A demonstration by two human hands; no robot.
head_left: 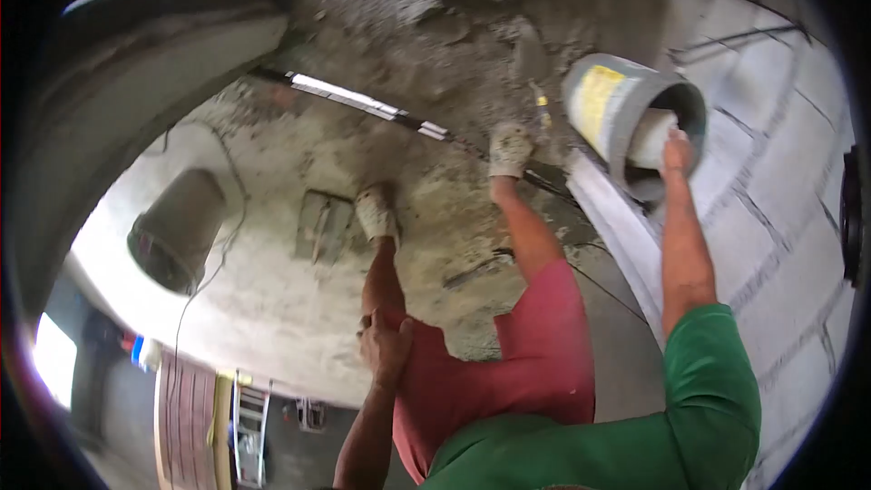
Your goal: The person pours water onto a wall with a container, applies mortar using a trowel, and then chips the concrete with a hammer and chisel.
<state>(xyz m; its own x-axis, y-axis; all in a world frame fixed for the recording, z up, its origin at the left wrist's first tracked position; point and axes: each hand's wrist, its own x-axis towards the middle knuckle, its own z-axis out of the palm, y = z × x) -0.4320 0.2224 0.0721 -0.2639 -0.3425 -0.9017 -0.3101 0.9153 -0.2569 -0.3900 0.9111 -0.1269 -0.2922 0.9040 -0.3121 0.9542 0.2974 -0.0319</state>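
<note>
A right hand point(676, 151) closes its fingers around the near edge of a pale, rounded object point(651, 138), held inside the mouth of a grey bucket point(599, 107) beside a block wall point(776, 145). The left hand point(385, 345), holding nothing, rests on the knee with fingers loosely spread. The step in hand looks to be scooping or reaching within the bucket; the move out would call for a firm pinch and a straight wrist to clear the rim. What lies deeper inside is hidden. The bucket is smooth-sided and tilted, a yellow label on its flank. Mortar-spattered shoes point(511, 149) stand on rough, damp-looking cement flooring point(272, 308), near a flat, rectangular float point(324, 225) with a bar handle. Farther out lie a black-and-white striped rod point(363, 103), a dull, tapered second bucket point(180, 229) and a smooth, curved concrete form point(163, 63).
</note>
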